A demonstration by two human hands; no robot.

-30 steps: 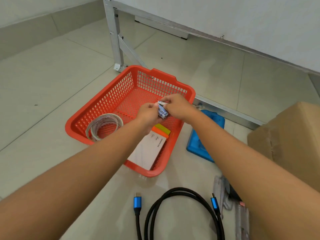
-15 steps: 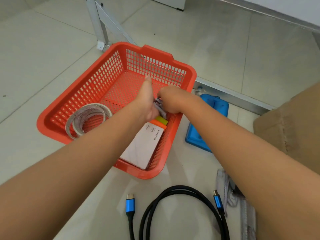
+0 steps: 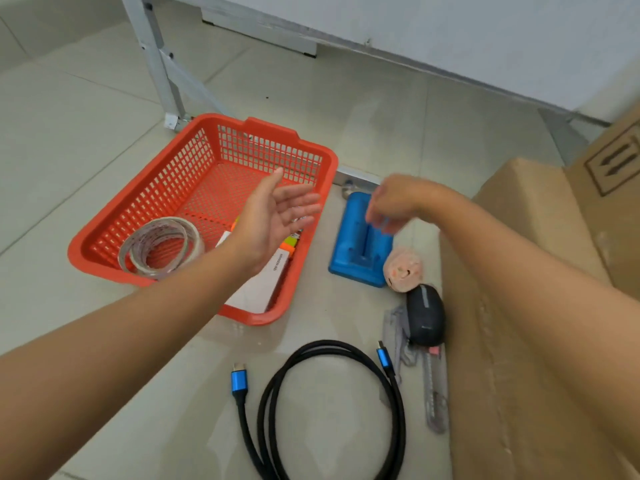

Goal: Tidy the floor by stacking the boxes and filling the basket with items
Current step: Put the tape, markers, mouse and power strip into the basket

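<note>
Arrow handling symbols on cardboard box (image 3: 620,161); small unreadable print on white box (image 3: 258,289)

Bright, even, soft light; faint shadows lie under the basket (image 3: 204,188) toward 5 o'clock. The right hand (image 3: 398,202) is motion-blurred. Wide-angle bending shows toward 12 and 3 o'clock.

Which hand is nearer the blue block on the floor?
Right. The right hand hovers directly over the blue block; the left hand is over the basket beside it.
</note>
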